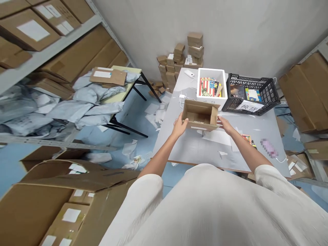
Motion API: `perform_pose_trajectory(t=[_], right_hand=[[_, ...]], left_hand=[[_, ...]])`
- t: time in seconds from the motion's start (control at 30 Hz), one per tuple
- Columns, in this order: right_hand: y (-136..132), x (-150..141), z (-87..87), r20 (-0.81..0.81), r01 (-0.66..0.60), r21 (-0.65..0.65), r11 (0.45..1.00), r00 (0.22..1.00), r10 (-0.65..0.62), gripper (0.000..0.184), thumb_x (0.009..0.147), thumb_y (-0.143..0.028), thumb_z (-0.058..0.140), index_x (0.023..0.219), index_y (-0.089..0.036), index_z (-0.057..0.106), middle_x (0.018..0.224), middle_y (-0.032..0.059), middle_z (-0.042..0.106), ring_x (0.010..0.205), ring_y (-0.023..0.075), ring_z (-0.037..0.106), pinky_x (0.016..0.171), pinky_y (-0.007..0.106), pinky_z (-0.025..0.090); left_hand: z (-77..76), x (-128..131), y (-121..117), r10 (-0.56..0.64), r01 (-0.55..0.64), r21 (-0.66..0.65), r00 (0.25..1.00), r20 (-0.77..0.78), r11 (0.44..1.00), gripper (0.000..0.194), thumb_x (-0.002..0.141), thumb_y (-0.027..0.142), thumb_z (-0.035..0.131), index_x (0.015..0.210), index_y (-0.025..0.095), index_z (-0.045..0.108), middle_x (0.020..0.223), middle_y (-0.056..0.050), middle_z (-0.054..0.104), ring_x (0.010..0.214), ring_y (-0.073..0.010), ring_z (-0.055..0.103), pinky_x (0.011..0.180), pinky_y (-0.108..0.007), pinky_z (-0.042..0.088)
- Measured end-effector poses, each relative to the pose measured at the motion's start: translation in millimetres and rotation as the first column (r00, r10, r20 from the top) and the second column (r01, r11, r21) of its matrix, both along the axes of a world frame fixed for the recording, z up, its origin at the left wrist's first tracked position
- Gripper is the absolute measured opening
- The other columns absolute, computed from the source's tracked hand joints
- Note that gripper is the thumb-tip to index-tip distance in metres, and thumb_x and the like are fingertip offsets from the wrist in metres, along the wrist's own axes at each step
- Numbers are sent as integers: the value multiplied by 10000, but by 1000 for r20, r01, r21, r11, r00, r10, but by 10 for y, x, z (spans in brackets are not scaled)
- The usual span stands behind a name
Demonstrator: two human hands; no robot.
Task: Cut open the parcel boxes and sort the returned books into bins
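Note:
A small cardboard box [202,126] with its top open stands between my hands over the grey table [176,148]. My left hand [179,126] grips its left end, thumb on the near side. At the right end, the fingers of my right hand [224,124] press against the wall by a raised flap. Nothing shows inside the box. Near it on the tabletop are sheets of white paper [217,136] and a small colourful packet [246,138], partly hidden by my right forearm.
Behind the box stand a white bin [212,72] of books and a black crate [271,97] with more books. Grey mailing bags [101,114] cover a side table at left. A large open carton [107,201] is at lower left. Paper scraps [129,148] litter the floor.

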State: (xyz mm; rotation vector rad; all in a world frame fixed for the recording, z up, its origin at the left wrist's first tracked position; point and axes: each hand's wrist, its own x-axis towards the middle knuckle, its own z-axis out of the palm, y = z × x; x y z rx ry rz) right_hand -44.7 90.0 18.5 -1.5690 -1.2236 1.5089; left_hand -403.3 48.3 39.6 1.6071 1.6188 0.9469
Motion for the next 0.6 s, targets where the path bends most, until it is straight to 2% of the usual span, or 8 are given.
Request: perform_pose_trajectory(t=[0.1, 0.2, 0.3, 0.4, 0.5, 0.6], right_hand=[[240, -312, -88, 46, -21, -7, 1000, 999, 22, 682, 1017, -745, 525, 1502, -291, 678, 1568, 107, 666, 1320, 288, 685, 1084, 436, 558], [384, -526, -182, 67, -67, -14, 998, 995, 68, 664, 1037, -744, 474, 1516, -335, 684, 1621, 71, 647, 1325, 293, 672, 1117, 477, 546], [428, -645, -275, 57, -116, -26, 993, 991, 117, 649, 1054, -743, 439, 1522, -369, 688, 1685, 27, 599, 1369, 297, 647, 1144, 503, 543], [427, -695, -325, 42, -112, -32, 993, 993, 113, 669, 1069, -740, 425, 1527, -336, 698, 1717, 40, 565, 1438, 302, 606, 1172, 496, 541], [427, -707, -307, 23, -107, -26, 994, 994, 107, 676, 1081, -721, 438, 1539, -294, 695, 1715, 69, 564, 1493, 308, 571, 1190, 484, 543], [416, -708, -241, -7, -105, -21, 994, 994, 105, 662, 1097, -702, 432, 1553, -290, 679, 1735, 72, 540, 1527, 308, 554, 1201, 483, 545]], left_hand=[[-112, -223, 109, 71, -71, 19, 997, -7, 997, 628, 1131, 515, 511, 1720, 312, 426, 1601, -123, 625, 1527, -327, 556, 1290, -541, 453], [-221, -361, 166, 119, -118, 27, 991, -54, 993, 602, 1136, 493, 495, 1691, 263, 451, 1617, -169, 579, 1532, -320, 549, 1284, -510, 464], [-297, -406, 162, 135, -133, 22, 980, -147, 991, 578, 1140, 430, 472, 1679, 221, 457, 1628, -199, 556, 1556, -332, 516, 1286, -514, 445], [-313, -372, 134, 189, -191, 22, 940, -285, 981, 551, 1136, 371, 434, 1655, 197, 498, 1635, -217, 549, 1556, -373, 501, 1267, -556, 424], [-268, -287, 122, 129, -136, 10, 904, -407, 991, 552, 1134, 339, 381, 1649, 197, 521, 1580, -211, 620, 1523, -386, 523, 1244, -580, 402], [-190, -187, 130, 37, -47, -9, 866, -498, 999, 561, 1123, 369, 411, 1639, 189, 537, 1553, -212, 660, 1561, -395, 476, 1261, -611, 340]])
